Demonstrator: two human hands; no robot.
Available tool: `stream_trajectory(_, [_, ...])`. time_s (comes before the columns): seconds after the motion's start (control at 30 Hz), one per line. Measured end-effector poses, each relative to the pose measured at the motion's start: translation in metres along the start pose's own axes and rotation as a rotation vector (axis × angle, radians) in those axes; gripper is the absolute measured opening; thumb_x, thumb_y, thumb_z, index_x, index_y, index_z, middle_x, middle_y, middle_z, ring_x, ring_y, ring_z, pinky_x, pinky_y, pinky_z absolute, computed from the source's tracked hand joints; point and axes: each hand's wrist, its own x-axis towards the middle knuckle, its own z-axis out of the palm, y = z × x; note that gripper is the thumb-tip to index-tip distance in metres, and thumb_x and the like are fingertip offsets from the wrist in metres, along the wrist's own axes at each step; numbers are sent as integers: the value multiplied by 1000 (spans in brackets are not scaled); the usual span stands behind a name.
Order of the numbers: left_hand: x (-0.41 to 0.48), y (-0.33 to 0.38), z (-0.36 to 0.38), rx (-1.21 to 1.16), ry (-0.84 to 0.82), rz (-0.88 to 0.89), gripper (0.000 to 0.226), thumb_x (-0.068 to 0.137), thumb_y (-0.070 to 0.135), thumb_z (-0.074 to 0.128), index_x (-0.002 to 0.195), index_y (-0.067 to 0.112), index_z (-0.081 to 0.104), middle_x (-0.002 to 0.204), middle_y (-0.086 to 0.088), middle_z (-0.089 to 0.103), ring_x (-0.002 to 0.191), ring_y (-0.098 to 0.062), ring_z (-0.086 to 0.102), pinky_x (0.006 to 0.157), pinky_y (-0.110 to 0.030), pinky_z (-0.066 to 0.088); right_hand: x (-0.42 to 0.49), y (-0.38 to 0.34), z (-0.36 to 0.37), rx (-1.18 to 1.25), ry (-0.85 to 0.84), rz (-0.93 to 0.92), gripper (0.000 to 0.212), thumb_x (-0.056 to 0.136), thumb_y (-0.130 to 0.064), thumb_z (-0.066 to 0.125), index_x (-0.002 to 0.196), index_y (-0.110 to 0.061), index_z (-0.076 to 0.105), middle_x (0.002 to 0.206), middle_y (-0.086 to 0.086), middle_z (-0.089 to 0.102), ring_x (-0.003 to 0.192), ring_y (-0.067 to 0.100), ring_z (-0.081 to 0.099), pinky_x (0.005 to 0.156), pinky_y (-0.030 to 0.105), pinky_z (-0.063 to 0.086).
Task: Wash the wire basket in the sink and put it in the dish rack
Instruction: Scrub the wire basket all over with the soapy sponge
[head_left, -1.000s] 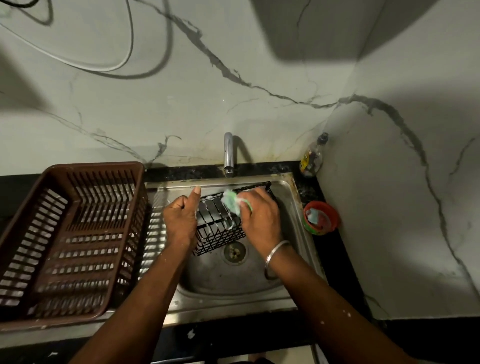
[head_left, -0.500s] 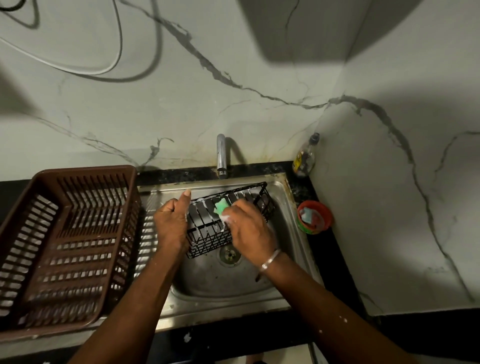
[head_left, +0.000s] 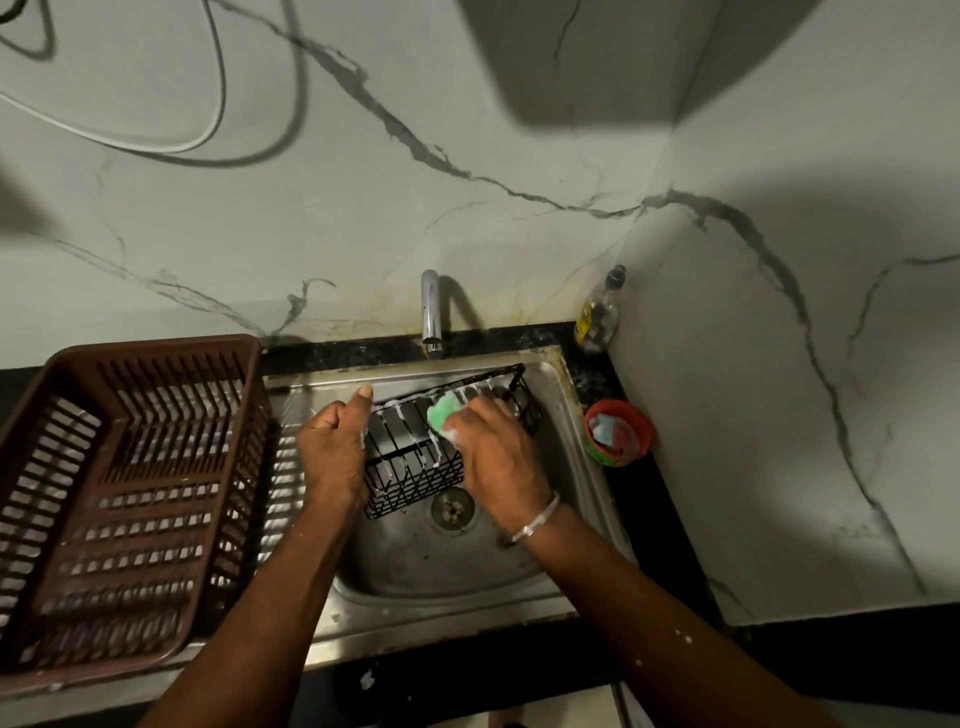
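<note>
A pale wall with dark veins fills the upper part of the view and turns a corner on the right, and a thin cable loops across its upper left. Below it runs a black counter. On the left stands a brown slatted plastic dish rack, with nothing visible inside it, its right side just beside the ribbed draining surface of the steel sink. The black wire basket is in the sink, over the basin, tilted so that its far right end rises toward the back rim while its near left corner sits lower, close to the drain. White foam clings to several of its wires. The left hand grasps the left end of the basket, fingers curled round the edge and thumb pointing up toward the back of the sink. The right hand is closed on a green sponge and presses it against the inside of the basket near its middle, with suds round the fingertips. A chrome tap stands at the back of the sink, its spout above the basket's far edge; no water can be seen running. A small clear bottle with a yellow label sits in the back right corner of the counter, and a red tub holding something pale stands on the counter just right of the sink. The round drain shows between the two wrists, and a silver bracelet circles the right wrist.
</note>
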Motion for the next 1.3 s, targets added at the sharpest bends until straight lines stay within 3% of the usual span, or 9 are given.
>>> stream_trajectory(0.2, [-6, 3, 2, -32, -2, -47, 49, 95, 33, 79, 59, 25, 47, 54, 5, 40, 49, -15, 36, 54, -31, 40, 20, 3, -1, 14, 92, 83, 15, 98, -12, 58, 106, -13, 71, 105, 0, 57, 99, 14, 50, 82, 27, 51])
stream_trajectory(0.33, [-3, 6, 0, -29, -10, -35, 50, 97, 30, 77, 60, 22, 44, 53, 7, 36, 49, -12, 31, 53, -30, 36, 1, 9, -2, 30, 6, -10, 14, 95, -9, 63, 105, -14, 72, 108, 1, 57, 98, 15, 55, 82, 26, 53])
stream_trajectory(0.5, [-6, 6, 0, 5, -2, -15, 52, 97, 29, 77, 61, 20, 42, 50, 11, 34, 46, -7, 29, 46, -22, 33, 22, 19, -16, 112, 244, 265, 15, 98, -13, 60, 103, -13, 74, 106, 3, 63, 90, 9, 54, 78, 24, 49])
stream_trajectory(0.7, [-2, 10, -2, -39, -4, -42, 52, 97, 27, 78, 59, 23, 42, 52, 10, 35, 48, -9, 31, 55, -29, 36, -8, 18, -6, 56, 40, 46, 15, 100, -16, 58, 103, -14, 72, 107, 3, 59, 90, 13, 58, 75, 28, 54])
stream_trajectory(0.87, [-4, 8, 0, -49, -20, -42, 54, 97, 26, 78, 56, 25, 41, 51, 9, 34, 48, -10, 29, 52, -28, 34, 16, 21, -11, 52, 183, 164, 18, 100, -14, 55, 99, -14, 73, 103, 1, 60, 89, 9, 54, 80, 25, 49])
stream_trajectory(0.97, [-4, 6, 0, -57, -39, -70, 52, 93, 33, 81, 57, 25, 45, 56, 4, 37, 52, -16, 33, 59, -37, 40, 19, 21, -6, 13, 129, 117, 20, 101, -18, 52, 103, -14, 72, 105, 3, 59, 92, 17, 57, 81, 30, 51])
stream_trajectory(1.1, [-3, 6, -3, -42, -51, -30, 54, 95, 27, 79, 56, 25, 43, 52, 6, 36, 49, -14, 32, 58, -34, 38, -5, 31, -18, 79, 40, 79, 15, 100, -15, 57, 95, -13, 72, 97, 3, 60, 86, 17, 58, 75, 34, 52])
stream_trajectory(1.2, [-3, 4, -4, -37, -44, -63, 52, 94, 31, 80, 56, 24, 46, 56, 2, 39, 55, -19, 36, 63, -43, 42, 14, 35, -29, 79, 222, 229, 14, 97, -11, 59, 99, -11, 73, 102, 6, 63, 93, 15, 55, 82, 26, 44])
stream_trajectory(1.3, [-2, 4, -3, -56, -36, -105, 50, 94, 32, 80, 56, 24, 48, 56, 3, 44, 55, -19, 43, 62, -42, 49, 18, 33, -21, 20, 160, 164, 17, 100, -16, 56, 101, -13, 73, 107, 3, 62, 94, 6, 48, 81, 18, 39])
